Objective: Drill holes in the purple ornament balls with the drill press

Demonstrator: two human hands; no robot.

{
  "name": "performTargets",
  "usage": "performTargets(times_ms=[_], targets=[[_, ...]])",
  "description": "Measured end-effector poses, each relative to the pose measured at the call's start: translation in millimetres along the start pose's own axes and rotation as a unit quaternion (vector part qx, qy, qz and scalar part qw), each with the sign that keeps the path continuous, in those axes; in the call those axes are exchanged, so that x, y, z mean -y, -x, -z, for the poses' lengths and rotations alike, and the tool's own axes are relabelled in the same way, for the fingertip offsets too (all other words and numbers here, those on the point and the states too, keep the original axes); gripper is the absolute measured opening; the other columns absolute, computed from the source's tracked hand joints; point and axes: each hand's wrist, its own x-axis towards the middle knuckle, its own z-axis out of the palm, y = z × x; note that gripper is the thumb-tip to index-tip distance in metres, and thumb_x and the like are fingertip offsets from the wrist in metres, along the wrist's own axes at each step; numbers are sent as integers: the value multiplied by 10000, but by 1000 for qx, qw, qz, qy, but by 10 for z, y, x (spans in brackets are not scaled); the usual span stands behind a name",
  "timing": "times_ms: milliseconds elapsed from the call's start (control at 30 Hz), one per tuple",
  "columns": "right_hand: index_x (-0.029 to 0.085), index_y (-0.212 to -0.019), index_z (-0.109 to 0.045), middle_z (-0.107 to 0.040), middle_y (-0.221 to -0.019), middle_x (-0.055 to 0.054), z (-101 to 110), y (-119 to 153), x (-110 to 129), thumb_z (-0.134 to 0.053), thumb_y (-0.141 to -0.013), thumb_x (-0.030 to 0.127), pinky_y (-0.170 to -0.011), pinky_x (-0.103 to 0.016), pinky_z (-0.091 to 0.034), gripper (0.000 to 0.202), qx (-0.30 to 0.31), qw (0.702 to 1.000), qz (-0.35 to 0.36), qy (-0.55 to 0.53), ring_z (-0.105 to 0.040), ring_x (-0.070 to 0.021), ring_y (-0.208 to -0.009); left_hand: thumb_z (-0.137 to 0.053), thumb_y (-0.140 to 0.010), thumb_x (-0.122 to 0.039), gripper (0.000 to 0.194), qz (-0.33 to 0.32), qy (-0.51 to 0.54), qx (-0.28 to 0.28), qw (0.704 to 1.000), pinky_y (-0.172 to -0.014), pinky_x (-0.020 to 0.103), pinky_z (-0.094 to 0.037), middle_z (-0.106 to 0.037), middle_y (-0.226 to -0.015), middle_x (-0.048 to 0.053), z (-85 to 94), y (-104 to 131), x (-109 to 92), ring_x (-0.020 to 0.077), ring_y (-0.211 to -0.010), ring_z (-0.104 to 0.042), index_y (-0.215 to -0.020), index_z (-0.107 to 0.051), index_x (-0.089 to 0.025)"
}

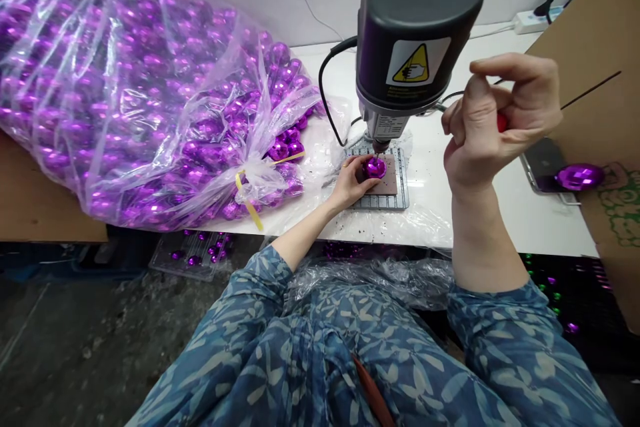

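Observation:
A black drill press (pixel 417 20) with a yellow warning label stands over a small metal base (pixel 403 199) bearing a brown board (pixel 391 180). My left hand (pixel 351 181) grips a shiny purple faceted ball (pixel 375 167) between thumb and fingers on the board, right under the drill's tip. My right hand (pixel 493 113) is raised at the right of the drill, its fingers curled round the red-knobbed lever (pixel 501 122), most of which the hand hides.
A big clear bag (pixel 140 93) of purple balls, tied with yellow ribbon, fills the left side. A phone (pixel 543 163) and another purple ball (pixel 580 177) are at the right by a cardboard box (pixel 600 47). A power strip (pixel 535 21) lies at the back right.

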Motion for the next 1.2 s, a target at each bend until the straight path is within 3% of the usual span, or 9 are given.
performTargets(times_ms=[267,433,633,767,900,967,1033,1100,1200], targets=[[253,-1056,-760,-562,-770,94,42,107,-77,-786,-1051,480,-520,-215,-424,229,-15,999,50,-12,-397,22,-480,-1000,-882,-342,655,8,8,5,1000,-1402,660,-453,-720,-1540,172,3,8,-44,413,-1578,-606,-1481,-750,-256],[300,-1053,-707,-356,-609,75,89,264,-255,-742,-1064,524,-489,-255,-409,228,-22,998,65,-16,-352,-45,-445,-992,-896,-343,646,10,8,8,1000,-1405,652,-448,-707,-1540,167,2,10,-40,412,-1589,-597,-1486,-742,-260],[340,-1079,-733,-561,-734,24,217,467,-645,-626,-1080,643,-503,-317,-460,321,-27,998,54,4,-457,-95,-508,-1003,-885,-356,671,17,1,6,1000,-1385,652,-478,-688,-1553,170,2,6,-18,407,-1555,-624,-1492,-732,-269],[355,-1060,-737,-474,-679,37,244,515,-719,-646,-1050,709,-540,-304,-478,366,-31,997,65,21,-479,-100,-527,-1003,-893,-341,645,12,0,0,1000,-1361,680,-501,-701,-1526,173,-9,-4,-20,412,-1527,-642,-1475,-733,-273],[309,-1059,-730,-492,-673,53,128,284,-426,-650,-1075,671,-485,-270,-418,372,-25,997,66,16,-377,-56,-470,-1012,-884,-331,652,6,-2,1,1000,-1357,679,-506,-713,-1509,176,-11,-8,-30,406,-1504,-656,-1468,-730,-258],[289,-1086,-755,-645,-837,58,49,51,-217,-710,-1081,550,-465,-230,-394,264,-18,998,52,10,-380,1,-472,-1008,-890,-334,640,-1,0,3,1000,-1359,676,-505,-726,-1497,173,-3,-2,-40,402,-1508,-653,-1462,-731,-256],[270,-1095,-775,-753,-1113,69,-19,-202,-48,-781,-1051,460,-452,-183,-378,195,11,1000,13,-5,-496,41,-530,-1001,-899,-337,620,-7,5,5,1000,-1362,674,-503,-740,-1486,172,4,7,-50,398,-1515,-651,-1453,-735,-251],[248,-1095,-775,-753,-1156,91,-67,-418,44,-791,-1037,347,-448,-152,-394,115,45,998,-34,-16,-518,56,-530,-997,-904,-335,603,-9,8,4,1000,-1359,671,-505,-751,-1478,167,2,15,-59,395,-1514,-657,-1443,-739,-251],[219,-1071,-740,-725,-1062,94,-108,-617,50,-766,-1029,255,-412,-136,-363,61,61,994,-82,-22,-479,53,-493,-1005,-887,-320,603,-3,6,-6,1000,-1346,657,-510,-760,-1472,157,-21,21,-80,390,-1516,-660,-1428,-747,-252]])
